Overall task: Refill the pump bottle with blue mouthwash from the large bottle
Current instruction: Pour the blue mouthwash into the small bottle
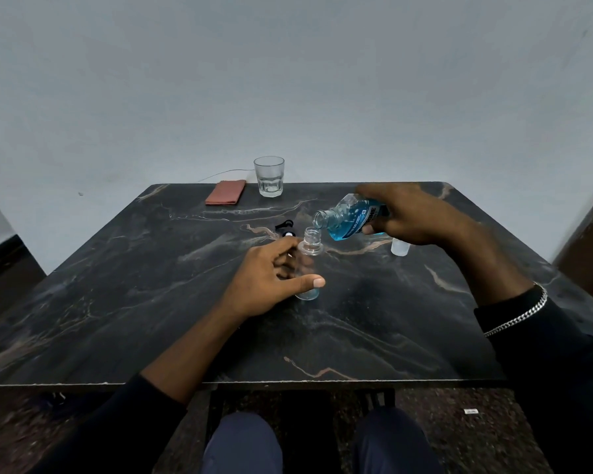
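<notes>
A small clear pump bottle (pixel 309 248) stands upright on the dark marble table (pixel 151 302), its neck uncapped. My left hand (pixel 271 278) wraps around its body, thumb in front. My right hand (pixel 404 213) holds the large mouthwash bottle (pixel 348 217) tilted to the left, its uncapped mouth just above and right of the small bottle's neck. Blue liquid fills the lower side of the large bottle. The black pump head (pixel 286 229) lies on the table behind my left hand. A clear cap (pixel 400 247) stands under my right hand.
A drinking glass (pixel 268 176) stands at the table's far edge, with a folded reddish cloth (pixel 225 192) to its left. A thin cable runs along the wall behind them. My knees show below the near table edge.
</notes>
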